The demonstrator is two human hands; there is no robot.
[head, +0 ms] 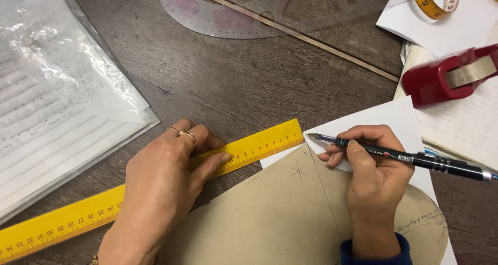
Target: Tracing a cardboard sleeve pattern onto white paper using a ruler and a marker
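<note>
My left hand presses flat on a long yellow ruler that lies slanted across the dark wooden table; two rings show on its fingers. My right hand grips a black pen, its tip pointing left just beside the ruler's right end. Under both hands lies a brown cardboard pattern piece with a pencilled cross and lines. A white paper sheet sits beneath the cardboard, and the pen tip hovers at its upper left edge.
A clear plastic sleeve of printed sheets lies at the left. A transparent curved ruler and a thin wooden strip lie at the back. A red tape dispenser, yellow measuring tape and lined paper sit at the right.
</note>
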